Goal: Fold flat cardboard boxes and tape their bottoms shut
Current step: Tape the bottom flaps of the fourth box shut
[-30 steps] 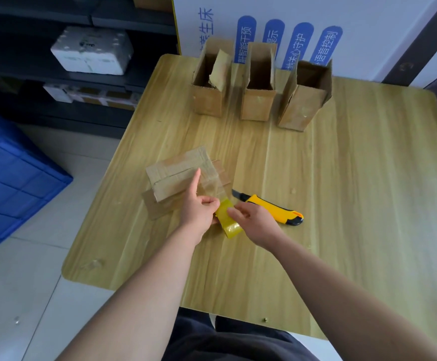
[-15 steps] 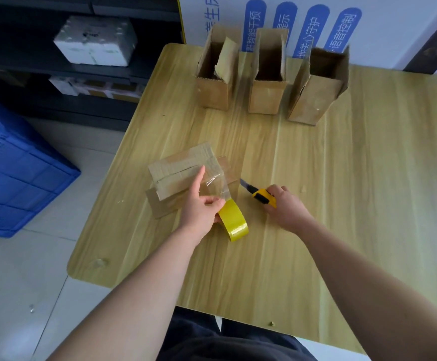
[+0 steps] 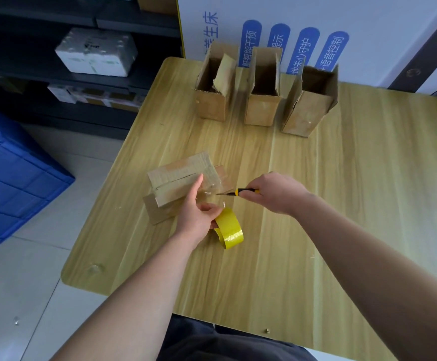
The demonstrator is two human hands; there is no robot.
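Note:
A cardboard box (image 3: 175, 178) lies on its side on the wooden table (image 3: 329, 204), its taped bottom flaps facing up. My left hand (image 3: 199, 212) presses its index finger on the box's flap and holds a yellow tape roll (image 3: 229, 229) with the other fingers. A clear strip of tape runs from the roll up onto the box. My right hand (image 3: 272, 192) grips a yellow utility knife (image 3: 238, 192), whose blade points left at the tape strip beside the box.
Three folded boxes (image 3: 213, 100) (image 3: 263, 100) (image 3: 308, 108) stand open-topped at the table's far edge, in front of a white printed board (image 3: 368, 19). A blue crate (image 3: 11, 178) sits on the floor at left. Dark shelves (image 3: 82, 76) behind it hold a white foam block (image 3: 96, 52).
My right hand let go of the tape roll, picked up the knife from the table and brought its blade left to the tape strip. My left hand kept its place on the box.

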